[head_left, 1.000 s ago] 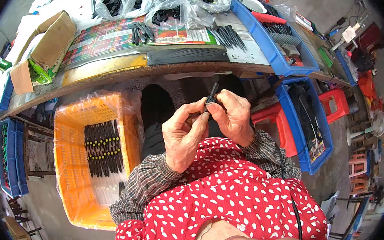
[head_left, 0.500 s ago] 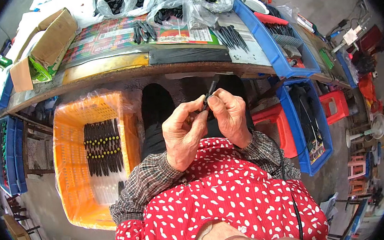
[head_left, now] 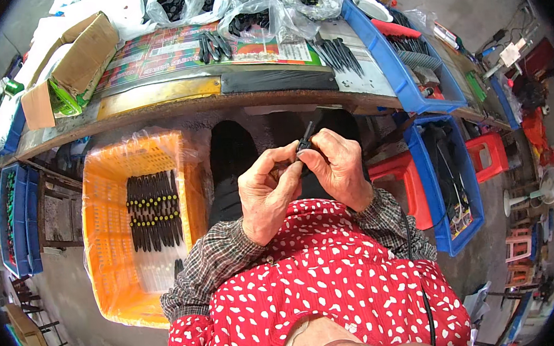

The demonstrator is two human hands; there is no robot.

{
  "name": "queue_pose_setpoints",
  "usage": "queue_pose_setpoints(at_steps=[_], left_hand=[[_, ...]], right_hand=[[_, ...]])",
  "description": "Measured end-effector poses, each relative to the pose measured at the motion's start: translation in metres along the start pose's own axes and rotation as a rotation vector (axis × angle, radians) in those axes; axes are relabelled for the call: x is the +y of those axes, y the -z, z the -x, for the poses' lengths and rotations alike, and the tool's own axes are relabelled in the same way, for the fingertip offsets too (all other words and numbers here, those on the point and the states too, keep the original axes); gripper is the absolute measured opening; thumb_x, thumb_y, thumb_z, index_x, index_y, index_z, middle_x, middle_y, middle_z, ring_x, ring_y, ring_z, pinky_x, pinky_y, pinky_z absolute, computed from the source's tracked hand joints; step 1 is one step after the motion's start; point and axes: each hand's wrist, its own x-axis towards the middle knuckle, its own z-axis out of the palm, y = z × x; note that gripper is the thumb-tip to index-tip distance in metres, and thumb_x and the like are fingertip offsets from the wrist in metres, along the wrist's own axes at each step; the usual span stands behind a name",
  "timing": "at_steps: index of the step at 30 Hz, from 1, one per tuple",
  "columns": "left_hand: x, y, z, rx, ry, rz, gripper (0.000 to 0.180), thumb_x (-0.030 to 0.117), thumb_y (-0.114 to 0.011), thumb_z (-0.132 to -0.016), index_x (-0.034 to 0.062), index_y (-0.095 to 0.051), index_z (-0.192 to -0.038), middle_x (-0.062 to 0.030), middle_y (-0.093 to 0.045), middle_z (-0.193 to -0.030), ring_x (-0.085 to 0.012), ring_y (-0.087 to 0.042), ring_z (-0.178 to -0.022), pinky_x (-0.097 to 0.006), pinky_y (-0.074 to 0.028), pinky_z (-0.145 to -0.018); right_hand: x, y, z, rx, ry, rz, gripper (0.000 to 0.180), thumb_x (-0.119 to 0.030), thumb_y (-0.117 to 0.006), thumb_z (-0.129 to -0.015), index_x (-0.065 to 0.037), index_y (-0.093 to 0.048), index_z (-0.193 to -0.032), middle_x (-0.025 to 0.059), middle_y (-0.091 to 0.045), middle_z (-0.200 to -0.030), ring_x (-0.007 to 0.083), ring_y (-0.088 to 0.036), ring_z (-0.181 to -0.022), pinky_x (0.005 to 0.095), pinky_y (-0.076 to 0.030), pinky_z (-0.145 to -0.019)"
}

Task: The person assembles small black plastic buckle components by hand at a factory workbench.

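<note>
Pinching one small black part [head_left: 305, 141] between both sets of fingertips: left hand [head_left: 267, 197], right hand [head_left: 336, 168], below the workbench edge [head_left: 172, 109]. Orange crate [head_left: 109, 253] of black pieces just left; blue bin [head_left: 469, 222] right.

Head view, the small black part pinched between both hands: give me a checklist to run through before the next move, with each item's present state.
1. Small black slender part gripped by both hands: ok.
2. Left hand fingertips on the part: ok.
3. Right hand fingertips on the part: ok.
4. Part's lower end visible: not ok, hidden by fingers.
5. Orange plastic crate holding rows of black pieces, at the person's left: ok.
6. Part properly assembled: cannot tell.
</note>
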Motion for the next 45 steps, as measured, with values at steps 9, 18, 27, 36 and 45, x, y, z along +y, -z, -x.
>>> queue_pose_setpoints(at_steps=[9, 18, 27, 36, 45], left_hand=[[-0.006, -0.001, 0.003, -0.030, -0.026, 0.041, 0.024, -0.002, -0.056, -0.090, -0.0005, -0.058, -0.114, -0.0004, -0.058, -0.078, -0.0036, -0.049, -0.056, -0.017, -0.038, -0.046], [-0.003, -0.003, -0.001, 0.016, -0.034, 0.007, 0.026, -0.004, -0.055, -0.090, -0.0015, -0.057, -0.115, 0.0031, -0.055, -0.074, -0.0002, -0.045, -0.056, -0.016, -0.036, -0.048], [-0.012, 0.009, -0.001, 0.042, -0.018, -0.043, 0.026, 0.002, -0.058, -0.088, 0.0003, -0.056, -0.114, -0.0019, -0.060, -0.086, -0.0028, -0.051, -0.061, -0.018, -0.040, -0.050], [-0.012, 0.019, 0.004, 0.137, -0.206, -0.343, 0.022, 0.004, -0.063, -0.078, -0.0013, -0.058, -0.099, -0.0118, -0.062, -0.069, -0.0130, -0.062, -0.062, -0.027, -0.049, -0.057], [0.007, 0.052, 0.005, 0.266, -0.214, -0.036, 0.016, -0.004, -0.057, -0.080, -0.0028, -0.055, -0.097, -0.0064, -0.066, -0.084, -0.0077, -0.061, -0.075, -0.025, -0.051, -0.065]], right_hand=[[-0.003, 0.000, 0.007, 0.044, -0.063, -0.116, 0.020, -0.017, -0.063, -0.087, -0.001, -0.056, -0.077, 0.0100, -0.049, -0.062, 0.0244, -0.052, -0.051, 0.0327, -0.040, -0.045], [-0.002, -0.009, 0.003, 0.084, -0.137, -0.191, 0.021, -0.017, -0.062, -0.088, 0.001, -0.059, -0.077, 0.0090, -0.051, -0.061, 0.0170, -0.051, -0.050, 0.0293, -0.040, -0.046], [-0.011, -0.017, 0.007, 0.006, -0.263, -0.124, 0.017, -0.014, -0.061, -0.088, 0.000, -0.059, -0.080, 0.0054, -0.056, -0.066, 0.0110, -0.050, -0.058, 0.0276, -0.041, -0.053], [-0.015, -0.024, 0.011, -0.045, -0.293, -0.038, 0.017, -0.012, -0.058, -0.089, 0.001, -0.054, -0.080, 0.0021, -0.045, -0.067, 0.0091, -0.042, -0.061, 0.0253, -0.037, -0.055], [-0.027, -0.059, 0.009, -0.254, -0.480, -0.468, 0.030, -0.025, -0.064, -0.090, 0.000, -0.057, -0.105, -0.0045, -0.051, -0.079, 0.0014, -0.041, -0.058, 0.0164, -0.031, -0.049]])
